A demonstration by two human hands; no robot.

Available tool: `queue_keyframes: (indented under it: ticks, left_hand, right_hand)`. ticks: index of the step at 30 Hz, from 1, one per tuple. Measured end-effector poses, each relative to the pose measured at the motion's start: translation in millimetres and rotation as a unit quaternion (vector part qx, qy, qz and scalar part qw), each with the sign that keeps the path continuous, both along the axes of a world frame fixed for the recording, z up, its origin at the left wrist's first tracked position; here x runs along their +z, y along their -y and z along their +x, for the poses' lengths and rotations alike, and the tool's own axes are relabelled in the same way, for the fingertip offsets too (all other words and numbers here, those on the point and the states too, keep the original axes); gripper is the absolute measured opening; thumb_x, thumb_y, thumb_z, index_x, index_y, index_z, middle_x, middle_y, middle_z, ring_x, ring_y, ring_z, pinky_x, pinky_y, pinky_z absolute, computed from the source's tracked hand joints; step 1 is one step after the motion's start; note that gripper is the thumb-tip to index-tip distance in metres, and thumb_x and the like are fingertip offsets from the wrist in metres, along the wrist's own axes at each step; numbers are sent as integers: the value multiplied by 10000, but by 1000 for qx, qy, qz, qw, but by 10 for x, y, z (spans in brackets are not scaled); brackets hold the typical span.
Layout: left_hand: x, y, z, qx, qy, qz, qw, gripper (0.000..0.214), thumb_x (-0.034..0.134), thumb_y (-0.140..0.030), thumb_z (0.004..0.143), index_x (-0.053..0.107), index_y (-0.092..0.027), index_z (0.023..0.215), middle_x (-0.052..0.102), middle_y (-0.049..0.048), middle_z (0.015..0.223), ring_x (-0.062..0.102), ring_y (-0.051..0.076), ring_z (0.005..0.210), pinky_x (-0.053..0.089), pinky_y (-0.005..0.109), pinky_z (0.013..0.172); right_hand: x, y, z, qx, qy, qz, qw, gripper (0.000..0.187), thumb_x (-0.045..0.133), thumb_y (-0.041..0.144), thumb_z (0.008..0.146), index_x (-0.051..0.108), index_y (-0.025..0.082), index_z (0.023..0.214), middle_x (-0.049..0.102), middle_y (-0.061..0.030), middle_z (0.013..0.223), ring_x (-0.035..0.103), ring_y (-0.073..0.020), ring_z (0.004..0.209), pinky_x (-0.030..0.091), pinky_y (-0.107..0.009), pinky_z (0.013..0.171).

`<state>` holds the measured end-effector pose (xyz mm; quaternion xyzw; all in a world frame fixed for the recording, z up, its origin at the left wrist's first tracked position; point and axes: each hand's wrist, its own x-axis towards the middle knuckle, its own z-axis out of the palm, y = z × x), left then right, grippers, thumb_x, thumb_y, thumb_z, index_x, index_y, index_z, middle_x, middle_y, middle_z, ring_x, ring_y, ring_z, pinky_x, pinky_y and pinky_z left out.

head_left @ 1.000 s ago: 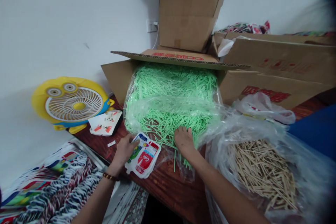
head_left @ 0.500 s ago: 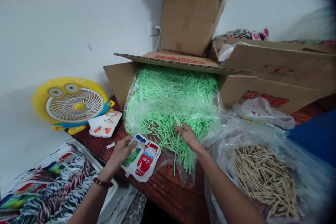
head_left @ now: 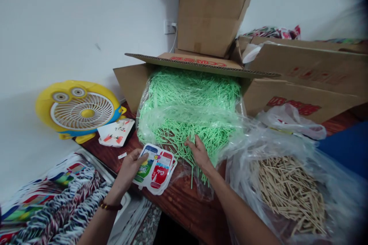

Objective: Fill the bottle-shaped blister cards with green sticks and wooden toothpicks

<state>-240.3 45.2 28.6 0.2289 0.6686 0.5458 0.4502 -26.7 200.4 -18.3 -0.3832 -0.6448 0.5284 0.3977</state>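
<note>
My left hand [head_left: 132,165] grips a small stack of printed cards [head_left: 161,172] by its left edge, thumb on top. Each card is white-edged, with a green drink cup and a red cup marked "Cola". Over the loose thin green sticks [head_left: 172,134], my right hand [head_left: 200,157] has its thumb and forefinger apart, the tips touching the sticks. These sticks spill from a clear plastic bag [head_left: 184,113] inside an open cardboard box [head_left: 130,88]. Several lie at the table edge below my right hand.
A yellow fan [head_left: 83,111] stands on the table [head_left: 178,210] at left, beside a paper packet [head_left: 116,133]. Piles of printed cards [head_left: 54,203] fill a tray at lower left. On the right, a clear bag holds tan sticks [head_left: 290,191]. More cardboard boxes [head_left: 212,15] stand behind.
My right hand has shifted slightly left, and its thumb and forefinger have parted from the pinched green sticks. The card stack in my left hand has moved slightly up and fanned out a little.
</note>
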Motion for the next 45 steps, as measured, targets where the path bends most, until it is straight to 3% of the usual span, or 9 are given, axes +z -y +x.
queue_keyframes:
  ticks: [4,9,19,21,24,27,33,39,45]
  left_hand:
    - [33,32,10,-10,15,-1,1000,306,751,-371,659,570,-195,833,689,-39,599,641,160,477,506,245,475]
    - [83,91,25,-18,22,16,999,275,758,-350,671,570,-188,790,686,-48,593,625,139,471,478,213,460]
    - [370,214,253,-43,76,28,996,286,729,-347,723,628,-184,936,723,-13,691,661,174,561,520,256,541]
    - [370,256,327,-61,87,24,994,258,722,-339,735,636,-183,922,724,-5,702,656,172,573,512,249,540]
    - [310,307,468,-88,103,11,991,236,724,-355,729,646,-170,854,716,9,686,644,171,566,499,248,533]
    - [212,326,602,-100,106,5,989,239,738,-371,707,653,-161,783,710,12,676,635,166,567,495,248,546]
    - [140,269,755,-84,95,7,992,287,756,-421,657,621,-172,707,681,7,648,613,168,559,477,256,533]
    - [229,128,874,-130,51,9,990,327,749,-413,667,550,-169,580,542,-43,504,461,94,446,349,197,436]
    - [319,78,962,-194,89,25,977,328,709,-380,728,534,-163,555,484,-66,471,366,60,409,270,183,418]
  right_hand:
    - [-88,66,5,5,16,-7,1000,200,545,413,791,569,215,808,673,-26,827,594,-201,814,435,-320,793]
    - [26,95,17,0,16,-13,1000,219,490,417,844,558,212,809,674,-10,782,598,-187,851,412,-305,840]
    - [70,171,43,14,-2,-45,999,187,532,383,829,601,209,827,700,-16,808,616,-197,841,401,-319,847]
    - [102,184,45,17,-22,-52,998,193,525,381,835,614,214,871,704,-14,851,620,-191,859,402,-318,862]
    - [129,178,54,18,-49,-72,996,170,622,374,760,634,206,784,707,-14,791,625,-204,816,411,-338,858]
    - [171,125,63,-12,-94,-99,991,191,660,380,723,626,202,784,699,-9,743,625,-203,777,417,-366,867]
    - [481,102,103,-35,-222,-172,959,267,662,420,721,582,217,875,660,12,719,641,-191,668,511,-393,737]
    - [766,408,147,9,-394,-296,870,165,723,210,728,613,216,851,655,26,776,650,-161,761,510,-408,865]
    - [864,624,171,34,-420,-299,856,135,684,235,784,600,240,890,664,29,786,664,-164,761,478,-413,922]
